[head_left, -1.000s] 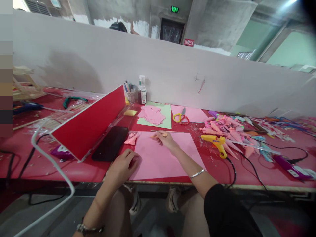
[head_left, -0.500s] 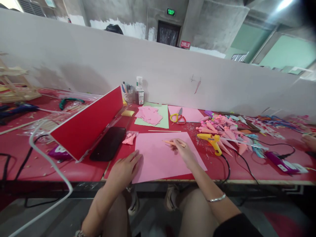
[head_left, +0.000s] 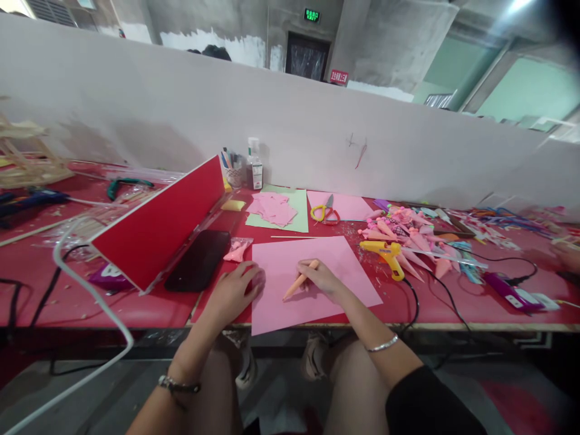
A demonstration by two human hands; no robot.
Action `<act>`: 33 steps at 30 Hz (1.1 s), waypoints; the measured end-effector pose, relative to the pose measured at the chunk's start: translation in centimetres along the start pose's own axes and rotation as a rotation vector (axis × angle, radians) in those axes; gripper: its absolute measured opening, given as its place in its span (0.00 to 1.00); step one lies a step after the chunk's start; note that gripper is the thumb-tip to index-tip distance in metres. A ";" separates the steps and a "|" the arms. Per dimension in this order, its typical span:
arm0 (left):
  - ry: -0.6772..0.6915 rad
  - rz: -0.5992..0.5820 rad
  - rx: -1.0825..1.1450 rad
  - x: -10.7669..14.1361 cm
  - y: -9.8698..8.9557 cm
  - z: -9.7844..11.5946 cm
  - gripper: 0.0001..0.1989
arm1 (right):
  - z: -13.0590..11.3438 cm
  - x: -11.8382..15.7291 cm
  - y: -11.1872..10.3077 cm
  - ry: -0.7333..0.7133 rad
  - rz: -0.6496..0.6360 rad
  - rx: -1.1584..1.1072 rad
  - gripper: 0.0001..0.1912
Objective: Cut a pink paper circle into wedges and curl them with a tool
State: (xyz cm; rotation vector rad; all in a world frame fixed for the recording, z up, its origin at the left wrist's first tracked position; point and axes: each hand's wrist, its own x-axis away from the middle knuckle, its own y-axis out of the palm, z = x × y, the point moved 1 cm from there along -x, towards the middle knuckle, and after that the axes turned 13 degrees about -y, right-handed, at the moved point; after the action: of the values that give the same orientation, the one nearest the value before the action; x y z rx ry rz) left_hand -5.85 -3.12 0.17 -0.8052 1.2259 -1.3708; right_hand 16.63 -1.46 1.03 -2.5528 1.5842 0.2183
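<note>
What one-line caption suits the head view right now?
Right hand holding an orange pencil over pink paper, left hand at its left edge; scissors beyond, yellow glue gun right.

Green sign (head_left: 312,15) on grey wall (head_left: 244,18): "EXIT". Red sign (head_left: 339,77) w/ Chinese chars, bottle label (head_left: 257,173): too sm. to read.

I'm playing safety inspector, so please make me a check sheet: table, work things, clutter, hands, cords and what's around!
Surface: red table, small bits scattered on it.
Work things: pink sheet before the person; pencil slanting over it, tip down, touch unclear.
Clutter: heap of pink cones, glue gun in front of it; scissors behind the pink sheet.
Hands: left hand at the sheet's left edge; right hand gripping the pencil.
Cords: black cord from the glue gun; white cord or tube, left.
Surroundings: pale partition behind; exit sign beyond it.
</note>
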 end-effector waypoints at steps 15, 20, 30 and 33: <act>-0.022 0.030 0.004 0.2 0.1 0.2 0.18 | 0.7 -2.8 0.5 -0.048 0.111 0.069 0.13; -0.026 0.030 0.013 0.3 -0.1 0.3 0.18 | 1.9 -3.0 -0.4 -0.126 0.364 0.173 0.11; -0.033 0.065 0.011 0.6 -0.4 0.5 0.17 | 0.8 -0.5 0.1 -0.125 0.427 0.181 0.11; -0.036 0.070 0.007 0.7 -0.6 0.7 0.15 | 0.4 -0.1 1.9 -0.135 0.273 0.147 0.11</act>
State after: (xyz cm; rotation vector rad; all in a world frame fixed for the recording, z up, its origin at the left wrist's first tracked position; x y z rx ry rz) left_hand -5.50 -4.03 0.81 -0.7723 1.2099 -1.2978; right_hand 14.85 -2.14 0.58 -2.1612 1.8182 0.2833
